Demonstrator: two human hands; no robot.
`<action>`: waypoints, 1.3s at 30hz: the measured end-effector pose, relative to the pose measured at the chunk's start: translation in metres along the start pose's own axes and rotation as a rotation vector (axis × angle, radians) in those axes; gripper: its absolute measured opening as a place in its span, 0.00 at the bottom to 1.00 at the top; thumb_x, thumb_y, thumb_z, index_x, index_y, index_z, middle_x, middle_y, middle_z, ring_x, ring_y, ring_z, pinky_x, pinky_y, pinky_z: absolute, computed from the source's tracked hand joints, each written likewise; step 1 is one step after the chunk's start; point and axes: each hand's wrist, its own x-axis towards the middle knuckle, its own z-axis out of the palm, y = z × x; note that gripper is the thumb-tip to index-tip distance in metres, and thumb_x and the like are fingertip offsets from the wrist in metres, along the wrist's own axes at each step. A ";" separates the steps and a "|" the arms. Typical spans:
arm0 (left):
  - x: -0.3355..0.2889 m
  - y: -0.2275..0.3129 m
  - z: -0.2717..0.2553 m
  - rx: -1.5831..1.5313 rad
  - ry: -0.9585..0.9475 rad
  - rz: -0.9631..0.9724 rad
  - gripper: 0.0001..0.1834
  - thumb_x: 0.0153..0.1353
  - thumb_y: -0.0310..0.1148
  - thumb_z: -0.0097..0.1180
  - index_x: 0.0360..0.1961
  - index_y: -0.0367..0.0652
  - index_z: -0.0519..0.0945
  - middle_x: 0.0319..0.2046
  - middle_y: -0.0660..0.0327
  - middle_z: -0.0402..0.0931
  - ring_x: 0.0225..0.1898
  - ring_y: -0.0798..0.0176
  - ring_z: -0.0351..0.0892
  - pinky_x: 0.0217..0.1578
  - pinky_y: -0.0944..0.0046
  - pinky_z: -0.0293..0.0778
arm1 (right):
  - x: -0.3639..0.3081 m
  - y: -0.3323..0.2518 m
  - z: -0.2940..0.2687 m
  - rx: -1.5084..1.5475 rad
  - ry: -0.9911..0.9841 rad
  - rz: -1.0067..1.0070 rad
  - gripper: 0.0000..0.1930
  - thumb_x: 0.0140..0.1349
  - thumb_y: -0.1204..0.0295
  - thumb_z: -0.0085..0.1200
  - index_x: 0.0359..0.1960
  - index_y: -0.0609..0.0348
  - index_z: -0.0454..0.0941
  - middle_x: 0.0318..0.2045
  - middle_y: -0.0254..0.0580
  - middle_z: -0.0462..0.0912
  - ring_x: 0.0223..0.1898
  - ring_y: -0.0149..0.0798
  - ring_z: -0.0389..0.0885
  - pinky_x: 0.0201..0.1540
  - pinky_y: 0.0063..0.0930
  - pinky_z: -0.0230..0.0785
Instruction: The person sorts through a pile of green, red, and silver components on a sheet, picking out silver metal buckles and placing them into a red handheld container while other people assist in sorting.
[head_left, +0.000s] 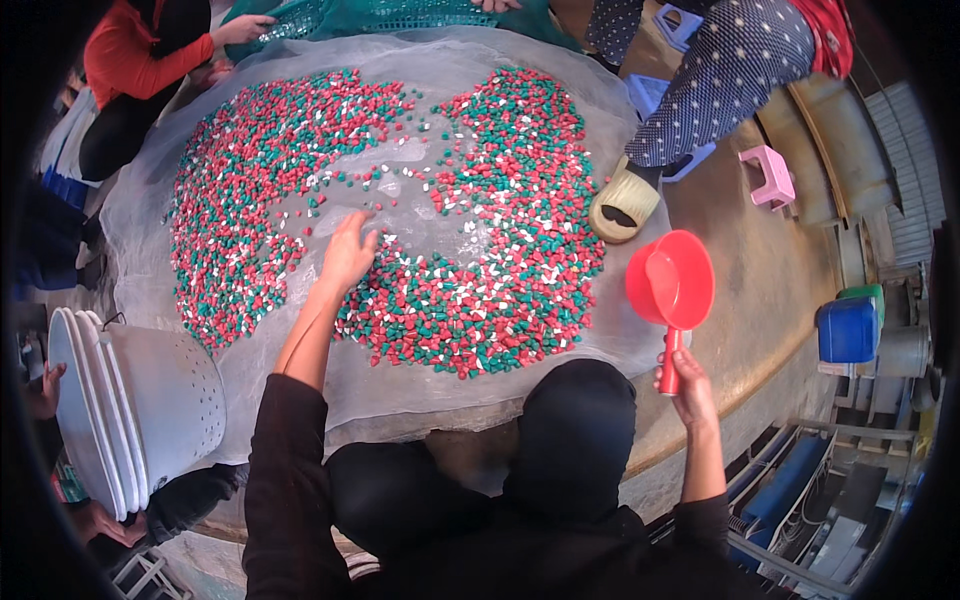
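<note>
Many small red, green and white pebble-like pieces point(480, 310) lie in a broad ring on a pale mesh sheet point(390, 400) over the floor. My left hand point(350, 252) reaches in at the inner edge of the near part of the ring. Its fingers are stretched out and it holds nothing that I can see; some fingertips are hard to make out. Off to the right of the sheet, my right hand point(690, 385) grips a red plastic dipper point(690, 275) by its handle. The dipper's bowl points away from me, and nothing shows inside it.
Nested white perforated buckets point(175, 400) lie tipped at the left, near another person's hands point(105, 522). A person in orange point(140, 65) handles green netting point(310, 18). Another's sandalled foot point(622, 208) is at the sheet's right edge. A pink stool point(768, 178) stands farther right.
</note>
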 end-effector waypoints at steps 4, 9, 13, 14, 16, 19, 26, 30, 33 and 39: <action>-0.028 0.046 -0.020 -0.122 -0.179 -0.171 0.15 0.56 0.31 0.50 0.45 0.42 0.76 0.44 0.49 0.74 0.46 0.46 0.74 0.48 0.56 0.68 | 0.018 0.046 -0.017 0.014 0.096 0.025 0.16 0.65 0.69 0.43 0.52 0.63 0.65 0.33 0.40 0.75 0.30 0.33 0.76 0.31 0.28 0.74; -0.101 0.039 -0.071 -0.301 0.033 -0.176 0.14 0.57 0.27 0.48 0.44 0.41 0.76 0.42 0.51 0.76 0.45 0.49 0.75 0.48 0.59 0.68 | 0.025 0.053 0.020 -0.332 0.127 0.096 0.22 0.64 0.60 0.47 0.53 0.62 0.68 0.32 0.34 0.76 0.30 0.28 0.73 0.32 0.23 0.67; -0.168 0.038 -0.124 0.173 0.621 -0.064 0.15 0.56 0.22 0.47 0.45 0.39 0.75 0.40 0.53 0.75 0.43 0.57 0.76 0.43 0.60 0.71 | 0.048 0.047 -0.038 -1.121 0.172 -0.235 0.20 0.59 0.67 0.50 0.50 0.67 0.71 0.42 0.54 0.77 0.41 0.42 0.77 0.43 0.33 0.70; -0.185 0.041 -0.137 0.279 0.712 -0.069 0.16 0.56 0.21 0.46 0.46 0.39 0.75 0.40 0.53 0.76 0.40 0.58 0.77 0.41 0.60 0.72 | 0.047 0.029 -0.029 -1.292 0.209 -0.294 0.17 0.58 0.71 0.51 0.49 0.64 0.73 0.42 0.53 0.75 0.40 0.47 0.77 0.42 0.35 0.69; -0.198 0.052 -0.163 0.194 0.758 -0.236 0.16 0.56 0.22 0.46 0.47 0.38 0.74 0.37 0.54 0.77 0.33 0.60 0.78 0.36 0.62 0.74 | 0.057 -0.003 -0.010 -1.542 0.279 -0.393 0.18 0.57 0.71 0.51 0.49 0.63 0.73 0.43 0.55 0.75 0.43 0.50 0.75 0.43 0.36 0.69; -0.181 0.062 -0.189 -0.118 0.370 -0.595 0.16 0.58 0.31 0.47 0.45 0.36 0.75 0.32 0.54 0.79 0.23 0.63 0.79 0.27 0.64 0.75 | 0.073 -0.045 0.060 -1.487 0.116 -0.758 0.17 0.57 0.72 0.51 0.48 0.63 0.72 0.44 0.54 0.75 0.44 0.50 0.75 0.45 0.37 0.68; -0.109 0.065 -0.149 0.324 -0.358 -0.352 0.23 0.59 0.48 0.46 0.43 0.39 0.78 0.33 0.48 0.79 0.36 0.47 0.79 0.37 0.53 0.73 | -0.058 -0.137 0.334 -1.439 -0.895 -1.184 0.15 0.50 0.71 0.56 0.40 0.61 0.75 0.35 0.50 0.78 0.36 0.53 0.77 0.37 0.40 0.69; -0.120 0.076 -0.123 0.183 -0.465 -0.247 0.23 0.59 0.48 0.47 0.49 0.44 0.75 0.39 0.46 0.77 0.43 0.44 0.76 0.46 0.53 0.70 | -0.139 -0.156 0.371 -1.616 -1.337 -1.578 0.11 0.46 0.71 0.56 0.33 0.60 0.75 0.25 0.43 0.77 0.28 0.45 0.78 0.32 0.36 0.70; -0.118 0.080 -0.112 0.173 -0.364 -0.335 0.23 0.59 0.46 0.47 0.50 0.42 0.74 0.40 0.45 0.77 0.44 0.45 0.75 0.47 0.53 0.69 | -0.180 -0.150 0.361 -1.685 -1.199 -1.758 0.11 0.46 0.72 0.54 0.32 0.61 0.75 0.23 0.42 0.76 0.26 0.43 0.77 0.31 0.35 0.70; -0.137 0.067 -0.101 0.061 -0.339 -0.353 0.22 0.59 0.45 0.48 0.48 0.41 0.74 0.38 0.46 0.77 0.44 0.45 0.75 0.47 0.53 0.69 | -0.200 -0.134 0.343 -1.677 -0.787 -1.720 0.11 0.46 0.73 0.52 0.32 0.62 0.77 0.19 0.40 0.74 0.21 0.37 0.76 0.28 0.32 0.70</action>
